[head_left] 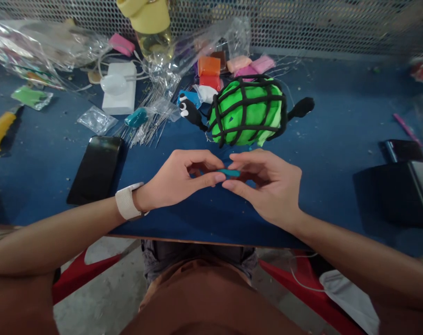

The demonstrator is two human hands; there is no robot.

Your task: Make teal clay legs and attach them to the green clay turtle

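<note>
Lying sideways between two sets of fingertips, the little teal clay roll (230, 172) has its long side running left to right, one end toward each hand. It is held just above the blue table (337, 139), near the front edge and close to the green clay turtle (248, 111). The left hand (178, 179), with a white watch band (126, 202) on its wrist, pinches the left end, thumb on top. The right hand (267, 184) pinches the right end, fingers curled in. Both arms reach in from the sides and meet in the middle. A black phone (96, 168) lies off to the left.
</note>
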